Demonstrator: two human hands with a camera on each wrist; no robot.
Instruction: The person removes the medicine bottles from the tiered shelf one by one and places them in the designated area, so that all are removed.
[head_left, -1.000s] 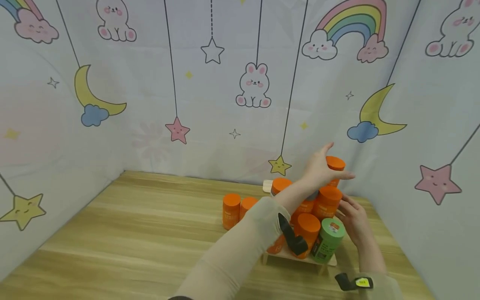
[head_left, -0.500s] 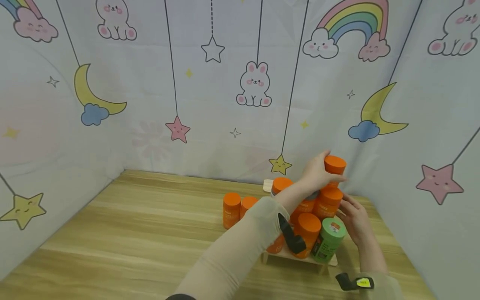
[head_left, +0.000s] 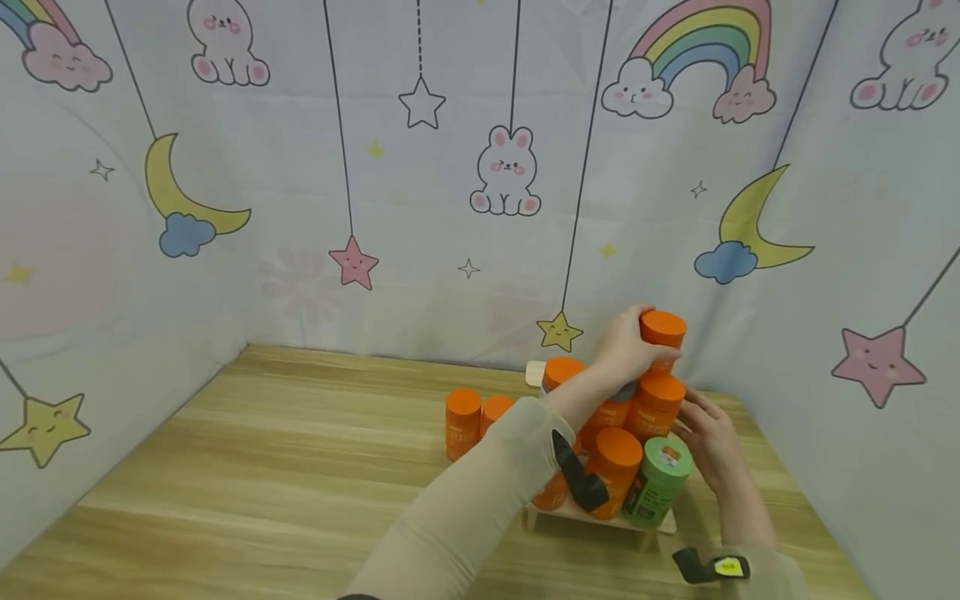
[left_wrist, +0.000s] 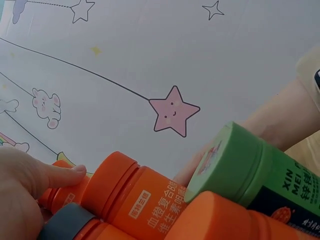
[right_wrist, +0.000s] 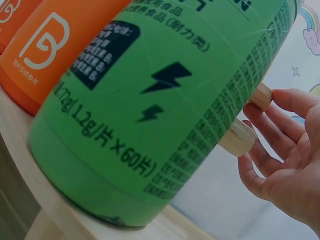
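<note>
My left hand [head_left: 627, 343] reaches across to the top of a stack of bottles and grips a small orange bottle [head_left: 663, 327]. That bottle stands upright over an orange jar [head_left: 657, 400]. In the left wrist view the thumb of my left hand [left_wrist: 30, 185] lies along the bottle's side. My right hand [head_left: 708, 437] is at the right side, behind a green jar [head_left: 660, 483]. In the right wrist view the fingers of my right hand [right_wrist: 290, 155] curl about the rounded ends of a wooden rack [right_wrist: 239, 139].
Several orange jars [head_left: 615, 471] fill the rack's lower tier. Two orange bottles [head_left: 463, 423] stand on the wooden table [head_left: 300, 467], left of the rack, one partly behind my left sleeve. A patterned cloth wall [head_left: 427, 183] rises behind and at both sides.
My left hand has closed its spread fingers around the small orange bottle at the top, and the bottle has shifted slightly left. My right hand has stayed at the rack's side.
</note>
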